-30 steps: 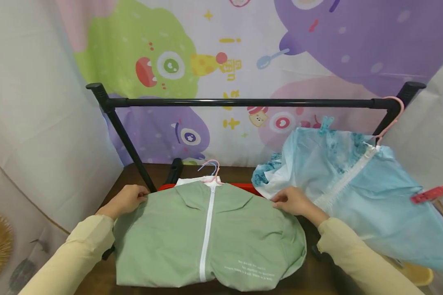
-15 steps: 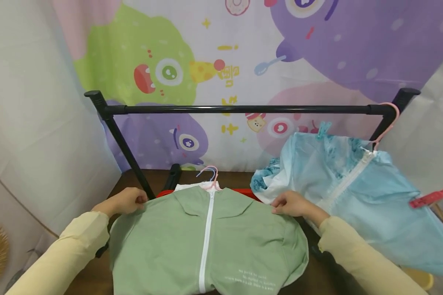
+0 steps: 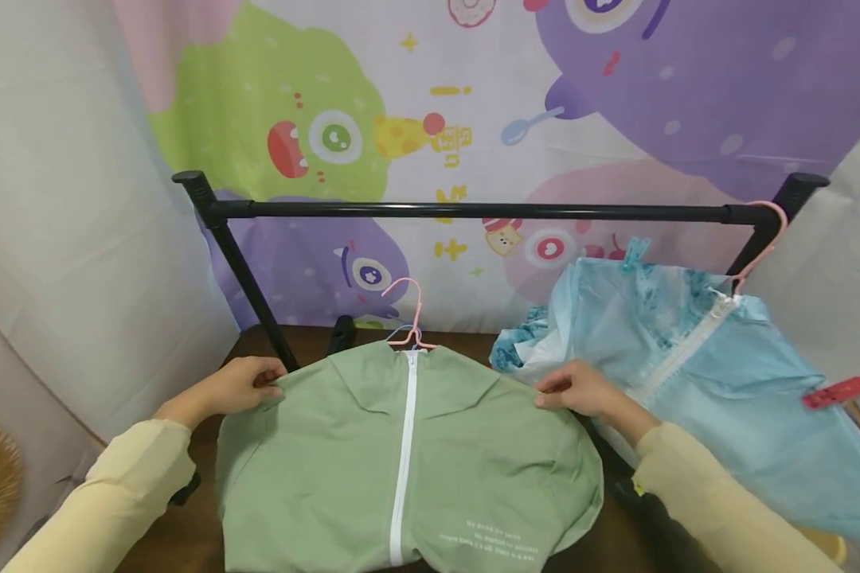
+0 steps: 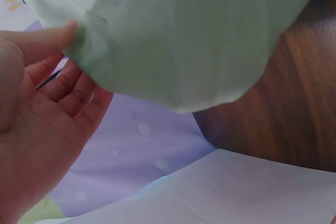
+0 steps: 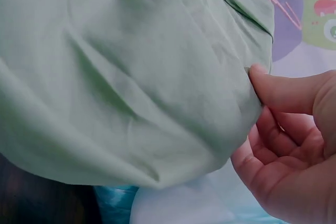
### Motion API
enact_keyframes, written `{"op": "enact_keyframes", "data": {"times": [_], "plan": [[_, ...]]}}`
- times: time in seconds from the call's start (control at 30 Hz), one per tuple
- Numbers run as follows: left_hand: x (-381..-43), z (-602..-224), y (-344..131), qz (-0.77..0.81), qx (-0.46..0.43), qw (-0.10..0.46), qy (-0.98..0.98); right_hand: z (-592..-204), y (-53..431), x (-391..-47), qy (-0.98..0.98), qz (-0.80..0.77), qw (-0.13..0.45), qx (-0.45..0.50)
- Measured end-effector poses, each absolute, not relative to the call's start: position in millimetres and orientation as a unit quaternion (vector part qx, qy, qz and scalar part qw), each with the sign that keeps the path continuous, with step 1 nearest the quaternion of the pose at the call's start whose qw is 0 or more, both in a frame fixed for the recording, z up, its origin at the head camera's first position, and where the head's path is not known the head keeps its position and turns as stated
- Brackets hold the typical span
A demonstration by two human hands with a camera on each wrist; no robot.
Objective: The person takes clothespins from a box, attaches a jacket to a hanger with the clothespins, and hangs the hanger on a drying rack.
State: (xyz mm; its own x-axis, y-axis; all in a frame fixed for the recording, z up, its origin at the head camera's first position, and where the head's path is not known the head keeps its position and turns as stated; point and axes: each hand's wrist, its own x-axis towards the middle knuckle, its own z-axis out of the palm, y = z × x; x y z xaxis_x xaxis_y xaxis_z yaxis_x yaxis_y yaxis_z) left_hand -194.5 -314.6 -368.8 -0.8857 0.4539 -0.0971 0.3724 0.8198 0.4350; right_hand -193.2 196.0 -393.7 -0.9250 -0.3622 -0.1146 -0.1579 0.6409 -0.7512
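A green zip-up jacket (image 3: 315, 454) with a white zipper (image 3: 403, 469) is held up by both shoulders in the head view. My left hand (image 3: 232, 387) pinches its left shoulder; the thumb lies over the cloth in the left wrist view, with the fingers behind. My right hand (image 3: 580, 391) pinches the opposite shoulder, as the right wrist view shows too. From the collar rises the hook of a pink hanger (image 3: 417, 306), whose arms are hidden inside the jacket. A blue hanger hook (image 3: 401, 328) shows just behind it.
A black clothes rack (image 3: 430, 210) spans the view above the jacket. On its right end hangs a light blue garment (image 3: 745, 398) on a pink hanger (image 3: 767, 247), with a red clip (image 3: 844, 391) and a blue clip (image 3: 635, 253). Below is a dark wooden table (image 3: 258, 342).
The jacket and its pink hanger have risen towards the rack bar, away from the blue hook. The red thing and white cloth behind the collar are now mostly covered. Both hands keep their pinch.
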Motion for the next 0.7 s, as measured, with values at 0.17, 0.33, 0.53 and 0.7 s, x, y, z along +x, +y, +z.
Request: {"op": "enact_keyframes", "data": {"times": [0.17,0.33,0.53,0.7], "plan": [[-188.5,-366.7,-312.6,0.204,0.229,0.068,0.949,-391.5,199.0,-185.8,0.891,-0.407,0.105,-0.173],[-185.5,-369.8,-309.7,0.193,0.255,0.010,0.947,-393.2,201.7,-179.7,0.876,-0.436,0.095,-0.184],[-182.6,-372.5,-309.4,0.182,0.265,-0.002,0.947,-399.5,206.0,-176.2,0.859,-0.459,0.081,-0.211],[-177.4,-369.6,-309.4,0.172,0.263,-0.009,0.949,-397.5,208.1,-173.4,0.854,-0.460,0.079,-0.229]]}}
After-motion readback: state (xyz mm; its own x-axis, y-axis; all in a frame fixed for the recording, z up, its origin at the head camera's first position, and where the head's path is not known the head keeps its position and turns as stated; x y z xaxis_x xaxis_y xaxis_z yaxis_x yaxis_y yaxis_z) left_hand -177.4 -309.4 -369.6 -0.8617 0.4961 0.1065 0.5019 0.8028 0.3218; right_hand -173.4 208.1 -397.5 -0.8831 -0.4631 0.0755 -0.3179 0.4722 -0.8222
